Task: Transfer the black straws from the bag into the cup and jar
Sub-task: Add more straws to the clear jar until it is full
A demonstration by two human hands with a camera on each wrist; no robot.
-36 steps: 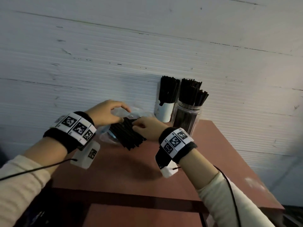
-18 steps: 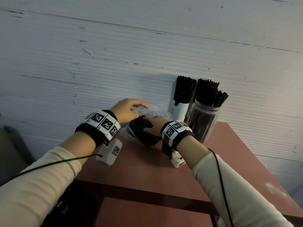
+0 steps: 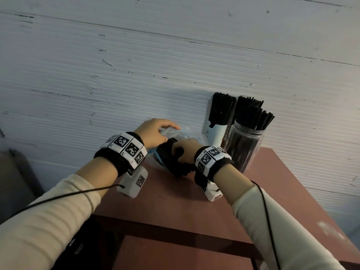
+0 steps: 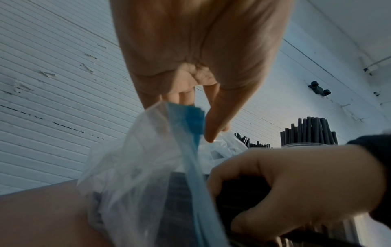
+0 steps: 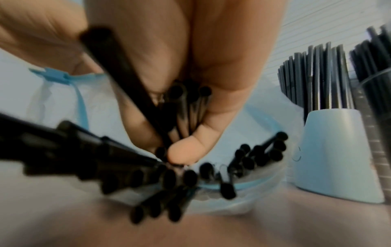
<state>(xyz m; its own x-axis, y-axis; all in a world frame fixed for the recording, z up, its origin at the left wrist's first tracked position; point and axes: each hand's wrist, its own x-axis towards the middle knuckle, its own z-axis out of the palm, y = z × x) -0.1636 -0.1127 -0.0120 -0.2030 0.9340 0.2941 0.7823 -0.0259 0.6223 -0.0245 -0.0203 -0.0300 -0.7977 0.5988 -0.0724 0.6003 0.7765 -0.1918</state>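
My right hand (image 3: 185,151) grips a bundle of black straws (image 3: 168,152) at the bag (image 4: 135,175) mouth; left hand (image 3: 153,131) pinches the bag's blue rim. Bag near table (image 3: 175,209) back edge; cup (image 3: 215,134) and jar (image 3: 243,147) at back right corner, both holding straws.

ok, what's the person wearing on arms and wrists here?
Cream ribbed long sleeves on both arms, pushed back from the wrists. Each wrist has a black band topped with white blocks printed with black square fiducial markers. A white camera box hangs under each wrist, with a thin black cable running back along each arm. Hands bare.
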